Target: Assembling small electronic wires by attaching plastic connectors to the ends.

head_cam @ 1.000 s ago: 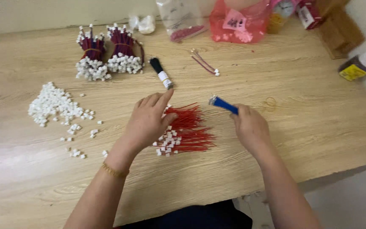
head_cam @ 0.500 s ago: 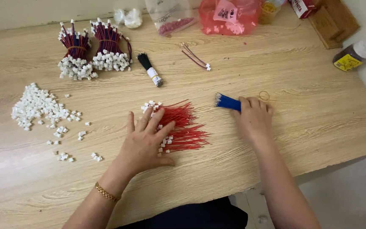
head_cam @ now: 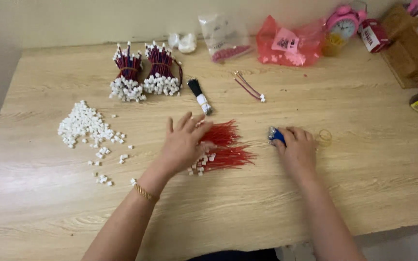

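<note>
- Resting flat, left hand [head_cam: 185, 145] has fingers spread over the red wires [head_cam: 223, 147] mid-tabletop [head_cam: 315, 212].
- Right hand [head_cam: 297, 150] curls round a blue bundle [head_cam: 276, 136].
- Red bag [head_cam: 286, 46] with pink label sits at the back.

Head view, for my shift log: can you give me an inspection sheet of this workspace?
Surface: light wooden table, bare along the near edge.
Job's things: fan of red wires with white connectors under the left hand; small blue object under the right hand.
Clutter: pile of loose white connectors, two tied wire bundles, black-bristled bundle, red plastic bag, pink alarm clock, rubber band.
Grippers: left hand flat, fingers spread, on the wires; right hand curled over the blue object, grip unclear.
Cables: one loose wire pair behind the fan.
Surroundings: pale wall behind the table.
</note>
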